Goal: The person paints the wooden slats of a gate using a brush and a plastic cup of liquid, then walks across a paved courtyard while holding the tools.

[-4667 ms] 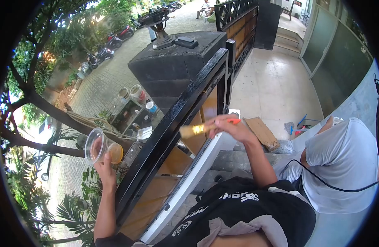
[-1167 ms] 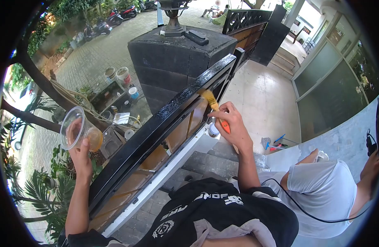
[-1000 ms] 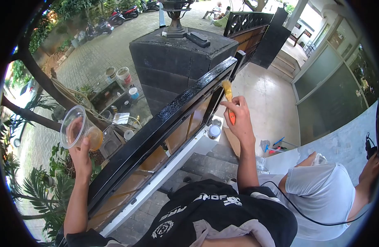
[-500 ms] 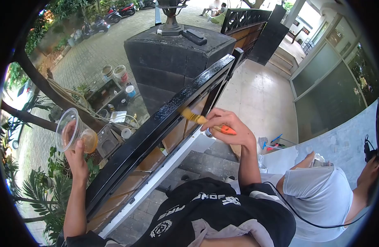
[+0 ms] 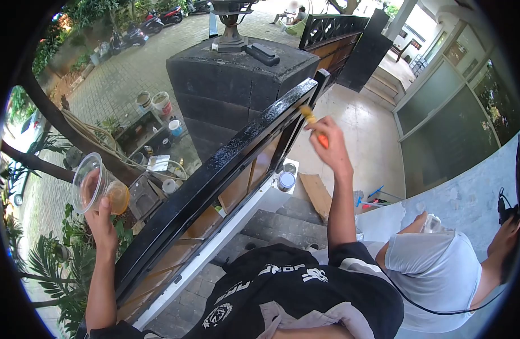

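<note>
On the left, my left hand [image 5: 99, 214] is wrapped round a clear plastic cup [image 5: 88, 182] with amber liquid in its base. My right hand [image 5: 330, 148] grips a paintbrush [image 5: 323, 139] with an orange handle end. The brush's bristles point up and left, close to the upper end of a black metal rail [image 5: 215, 169]; whether they touch it I cannot tell. Wet-looking, glossy black covers the rail's top face. Below it are brown panels [image 5: 198, 221] and a white ledge [image 5: 184, 268].
A dark pillar [image 5: 215, 90] stands beyond the rail, with a black object [image 5: 262, 55] on top. Two jars [image 5: 286, 181] sit at the ledge's end by a cardboard piece [image 5: 315, 195]. A co-worker in white [image 5: 435, 271] is close on the right. Buckets [image 5: 162, 103] stand behind.
My right hand has moved up and right with the brush, which now points more steeply upward near the rail's far end. The jars have come into view. My left hand still holds the cup.
</note>
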Tool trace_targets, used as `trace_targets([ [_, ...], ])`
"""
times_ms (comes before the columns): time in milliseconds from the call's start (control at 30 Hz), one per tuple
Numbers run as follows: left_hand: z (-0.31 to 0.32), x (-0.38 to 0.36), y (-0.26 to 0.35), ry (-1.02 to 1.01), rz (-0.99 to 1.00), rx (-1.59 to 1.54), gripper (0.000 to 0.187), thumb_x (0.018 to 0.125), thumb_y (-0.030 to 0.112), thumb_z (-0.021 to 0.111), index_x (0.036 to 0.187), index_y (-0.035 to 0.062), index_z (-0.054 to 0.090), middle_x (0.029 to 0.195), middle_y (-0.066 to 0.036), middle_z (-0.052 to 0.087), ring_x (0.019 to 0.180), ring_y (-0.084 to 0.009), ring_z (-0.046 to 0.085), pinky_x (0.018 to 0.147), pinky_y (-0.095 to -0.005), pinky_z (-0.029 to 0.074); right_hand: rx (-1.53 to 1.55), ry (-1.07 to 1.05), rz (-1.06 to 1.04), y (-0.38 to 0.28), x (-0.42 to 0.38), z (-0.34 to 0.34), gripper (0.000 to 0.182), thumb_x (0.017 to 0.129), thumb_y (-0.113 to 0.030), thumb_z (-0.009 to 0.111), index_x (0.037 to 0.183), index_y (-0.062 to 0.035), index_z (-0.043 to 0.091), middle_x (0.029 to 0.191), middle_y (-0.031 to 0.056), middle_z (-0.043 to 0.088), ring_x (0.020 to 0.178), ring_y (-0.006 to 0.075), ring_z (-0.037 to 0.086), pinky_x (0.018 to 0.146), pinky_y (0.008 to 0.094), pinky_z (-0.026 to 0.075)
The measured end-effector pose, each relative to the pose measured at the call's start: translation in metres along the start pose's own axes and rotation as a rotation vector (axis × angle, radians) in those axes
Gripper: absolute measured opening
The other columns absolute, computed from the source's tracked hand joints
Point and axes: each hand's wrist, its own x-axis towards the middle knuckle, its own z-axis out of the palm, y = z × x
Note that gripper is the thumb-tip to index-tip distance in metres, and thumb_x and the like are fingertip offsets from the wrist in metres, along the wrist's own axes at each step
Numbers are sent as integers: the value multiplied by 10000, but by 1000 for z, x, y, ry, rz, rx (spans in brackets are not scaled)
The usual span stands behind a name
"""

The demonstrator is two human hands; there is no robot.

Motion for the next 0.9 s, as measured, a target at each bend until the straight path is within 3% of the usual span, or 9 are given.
trace_targets([
  [133,1,2,-2,4,-4,-2,805,838,601,584,1358,-1,463,1337,-166,472,1265,-290,445,1093,-435,318,563,-493,-207,-41,-27,-5,171,764,-48,616,903,-27,714,855,109,631,822,220,608,756,326,472],
  [267,2,0,-4,-28,-42,-37,795,843,598,581,1353,-1,469,1326,-160,476,1256,-285,450,1079,-434,334,970,-715,-166,-49,-35,-12,156,811,-60,615,914,20,702,843,98,658,828,211,623,760,328,483],
  [333,2,2,-5,-26,-48,-59,790,844,596,582,1350,0,472,1320,-158,478,1250,-282,454,1073,-431,340,879,-486,132,-23,-31,-7,164,873,-66,599,949,37,701,823,109,659,844,199,631,763,318,485],
  [400,0,1,-5,-38,-25,-25,775,846,591,586,1343,6,478,1311,-146,480,1242,-271,455,1067,-418,340,468,-91,234,10,-21,3,187,894,-61,597,1042,-27,706,929,111,668,876,222,633,799,327,489],
  [467,1,0,-5,-38,-27,-38,771,844,588,590,1340,8,481,1311,-140,481,1243,-267,453,1070,-410,333,25,335,108,29,-18,-1,212,908,-92,604,1095,-32,686,986,109,654,901,211,628,823,325,483],
  [533,1,-1,-4,-39,-32,-45,766,842,585,594,1337,10,483,1310,-135,482,1244,-263,451,1073,-403,327,36,494,151,36,-24,-11,223,928,-111,595,1122,-31,671,1018,107,632,908,198,619,831,325,479],
  [700,9,-3,3,-66,-15,-94,725,847,536,618,1328,10,486,1309,-130,481,1256,-259,437,1079,-392,310,419,452,298,19,-54,-18,241,952,-137,584,1137,1,653,1007,102,619,892,182,615,833,318,486],
  [833,9,-3,8,-82,12,-113,687,853,493,627,1318,5,490,1295,-131,491,1253,-257,440,1080,-387,308,606,418,205,-9,-67,-35,318,985,-181,552,1225,25,588,1073,133,608,875,165,643,836,334,550],
  [900,12,-4,12,-66,48,-124,630,859,433,632,1302,4,502,1272,-129,507,1231,-253,455,1078,-382,311,664,458,183,-29,-68,-45,310,981,-170,551,1222,22,588,1061,134,613,874,171,641,830,318,530],
])
